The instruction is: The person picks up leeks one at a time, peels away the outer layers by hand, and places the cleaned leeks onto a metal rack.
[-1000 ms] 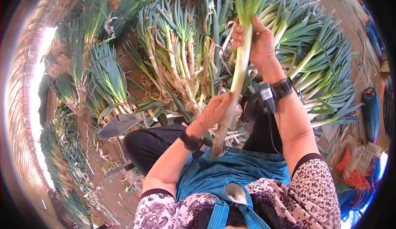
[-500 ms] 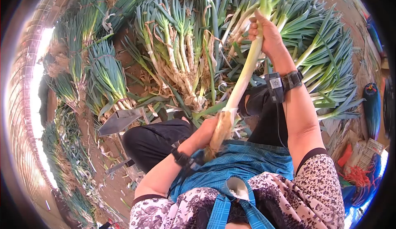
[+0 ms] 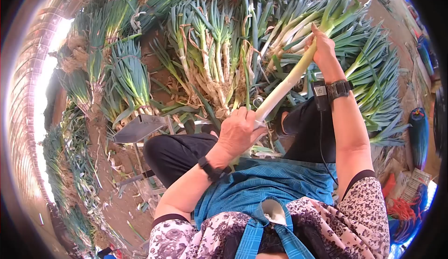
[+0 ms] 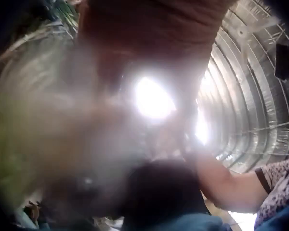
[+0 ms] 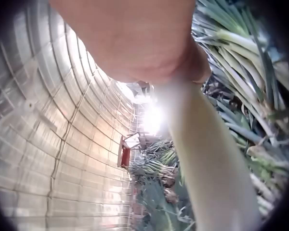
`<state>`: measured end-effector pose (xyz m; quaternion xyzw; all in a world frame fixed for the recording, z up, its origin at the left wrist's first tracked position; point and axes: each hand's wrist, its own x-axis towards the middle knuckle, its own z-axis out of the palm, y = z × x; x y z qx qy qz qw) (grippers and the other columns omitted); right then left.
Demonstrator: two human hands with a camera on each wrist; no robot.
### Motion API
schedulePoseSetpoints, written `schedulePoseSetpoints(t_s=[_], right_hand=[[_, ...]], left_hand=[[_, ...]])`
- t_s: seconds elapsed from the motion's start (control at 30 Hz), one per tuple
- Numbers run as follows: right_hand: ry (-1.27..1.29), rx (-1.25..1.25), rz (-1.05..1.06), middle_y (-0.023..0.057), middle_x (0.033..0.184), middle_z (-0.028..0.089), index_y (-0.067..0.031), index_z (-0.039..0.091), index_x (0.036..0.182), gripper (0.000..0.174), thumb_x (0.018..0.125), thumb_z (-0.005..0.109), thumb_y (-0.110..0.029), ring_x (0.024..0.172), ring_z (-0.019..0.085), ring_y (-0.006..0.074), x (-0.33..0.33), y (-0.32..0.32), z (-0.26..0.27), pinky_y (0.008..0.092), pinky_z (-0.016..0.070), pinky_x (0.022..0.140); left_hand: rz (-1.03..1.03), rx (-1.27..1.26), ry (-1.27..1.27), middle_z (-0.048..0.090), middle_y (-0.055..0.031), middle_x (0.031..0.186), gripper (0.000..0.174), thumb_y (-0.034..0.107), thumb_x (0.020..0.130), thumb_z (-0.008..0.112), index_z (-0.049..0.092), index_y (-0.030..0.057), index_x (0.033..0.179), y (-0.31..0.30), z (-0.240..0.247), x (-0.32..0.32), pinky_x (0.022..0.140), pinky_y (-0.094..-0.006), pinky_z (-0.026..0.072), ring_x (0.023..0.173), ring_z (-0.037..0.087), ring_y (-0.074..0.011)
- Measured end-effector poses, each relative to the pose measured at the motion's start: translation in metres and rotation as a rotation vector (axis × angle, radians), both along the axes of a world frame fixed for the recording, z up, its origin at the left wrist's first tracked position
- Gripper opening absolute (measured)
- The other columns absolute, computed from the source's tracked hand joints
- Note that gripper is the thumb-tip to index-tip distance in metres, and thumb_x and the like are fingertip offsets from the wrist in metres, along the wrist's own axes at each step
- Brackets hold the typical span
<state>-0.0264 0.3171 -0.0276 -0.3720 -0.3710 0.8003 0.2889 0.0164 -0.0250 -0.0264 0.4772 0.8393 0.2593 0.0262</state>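
A long leek (image 3: 289,82) slants across the lap in the head view, leaves at the upper right. The right hand (image 3: 324,53) grips it just below the leaves, thumb along the stalk. Around its lower end the left hand (image 3: 239,132) is curled, hiding part of the stalk; whether it pinches a loose outer layer I cannot tell. In the right wrist view the pale stalk (image 5: 212,159) runs down from under the right hand (image 5: 135,38). Glare and blur cover most of the left wrist view, where the left hand (image 4: 149,29) shows at the top.
Unbundled leeks (image 3: 217,49) lie in front of the knees, with more leeks (image 3: 373,81) piled at the right. Tied bundles (image 3: 130,74) lie at the left. A metal stand (image 3: 142,128) is beside the left knee, and a blue bundle (image 3: 418,133) lies far right.
The leek has tilted further, its leafy end moving right with the right hand. The left hand has moved up from the root end near the apron, and its back now faces the head camera.
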Motion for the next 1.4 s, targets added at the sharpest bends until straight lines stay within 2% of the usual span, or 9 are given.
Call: schedulePoseSetpoints(t_s=[0.23,0.57,0.63,0.7,0.8,0.97,1.13,1.2,1.4], right_hand=[[-0.154,0.037,-0.155,0.0089,0.057,0.050,-0.0009,0.057,0.079,0.021,0.082,0.071,-0.016,0.044,0.046,0.0211,0.002,0.010,-0.031,0.0389,0.0398,0.042],[-0.135,-0.161,0.011,0.0054,0.060,0.046,-0.0077,0.051,0.088,0.022,0.084,0.069,-0.019,0.044,0.043,0.0169,-0.005,0.077,-0.076,0.0336,0.0410,0.043],[0.004,-0.214,0.069,0.0019,0.058,0.041,-0.0099,0.044,0.081,0.025,0.088,0.064,-0.024,0.043,0.041,0.0137,0.002,0.085,-0.074,0.0296,0.0406,0.041],[0.015,-0.249,0.053,0.0010,0.058,0.040,-0.0104,0.044,0.082,0.024,0.089,0.063,-0.023,0.043,0.040,0.0130,0.001,0.065,-0.054,0.0287,0.0398,0.040],[0.089,-0.232,0.099,0.0014,0.058,0.041,-0.0096,0.043,0.080,0.026,0.090,0.060,-0.027,0.045,0.042,0.0128,-0.002,0.044,-0.047,0.0279,0.0390,0.040],[0.112,-0.279,0.119,0.0001,0.056,0.044,-0.0063,0.046,0.078,0.039,0.085,0.065,-0.039,0.045,0.043,0.0134,0.001,0.040,-0.050,0.0275,0.0397,0.043],[0.145,-0.302,0.054,0.0048,0.065,0.047,-0.0108,0.046,0.086,0.030,0.087,0.063,-0.036,0.049,0.045,0.0171,0.014,0.058,-0.045,0.0340,0.0401,0.045],[0.169,-0.267,-0.010,0.0050,0.065,0.047,-0.0098,0.046,0.087,0.031,0.087,0.063,-0.035,0.048,0.045,0.0174,0.020,0.080,-0.054,0.0351,0.0409,0.045],[0.194,-0.044,-0.441,0.0074,0.065,0.049,-0.0041,0.046,0.088,0.031,0.085,0.067,-0.027,0.048,0.047,0.0204,0.091,0.165,-0.034,0.0384,0.0423,0.044]], left_hand=[[-0.185,-0.124,0.284,0.055,-0.0051,0.067,0.019,0.022,0.075,0.066,0.059,0.0059,0.082,-0.008,-0.033,-0.010,0.052,-0.0347,0.0469,0.061,0.059,-0.0225],[-0.246,-0.165,-0.222,0.051,-0.0082,0.065,0.012,0.010,0.071,0.064,0.052,0.0075,0.072,-0.115,0.030,0.040,0.049,-0.0354,0.0445,0.058,0.056,-0.0245],[-0.013,-0.185,-0.144,0.055,-0.0086,0.069,0.013,0.014,0.075,0.067,0.057,0.0055,0.076,-0.111,0.038,0.026,0.053,-0.0356,0.0460,0.061,0.057,-0.0264],[0.210,-0.005,-0.340,0.060,-0.0137,0.088,0.040,0.020,0.075,0.073,0.058,0.0003,0.107,-0.092,0.053,-0.003,0.070,-0.0348,0.0493,0.081,0.061,-0.0274],[0.053,0.256,-0.379,0.057,-0.0182,0.116,0.048,0.017,0.083,0.066,0.049,-0.0019,0.124,-0.042,0.039,-0.033,0.086,-0.0327,0.0449,0.101,0.058,-0.0270],[-0.042,0.112,-1.399,0.063,-0.0072,0.085,0.036,0.028,0.099,0.038,0.058,-0.0019,0.101,0.002,0.008,-0.014,0.068,-0.0272,0.0469,0.070,0.058,-0.0130],[-0.255,0.176,-0.593,0.063,-0.0074,0.090,0.030,0.021,0.099,0.041,0.058,-0.0025,0.108,-0.020,-0.013,0.015,0.066,-0.0242,0.0472,0.072,0.058,-0.0117],[0.270,0.304,-1.487,0.062,-0.0055,0.080,0.026,0.021,0.097,0.048,0.060,-0.0018,0.097,-0.034,-0.007,0.028,0.061,-0.0241,0.0447,0.067,0.055,-0.0105],[0.528,0.142,-1.003,0.046,0.0053,0.062,0.032,0.022,0.093,0.051,0.053,0.0052,0.065,-0.107,-0.044,0.014,0.049,-0.0217,0.0290,0.056,0.039,-0.0037]])
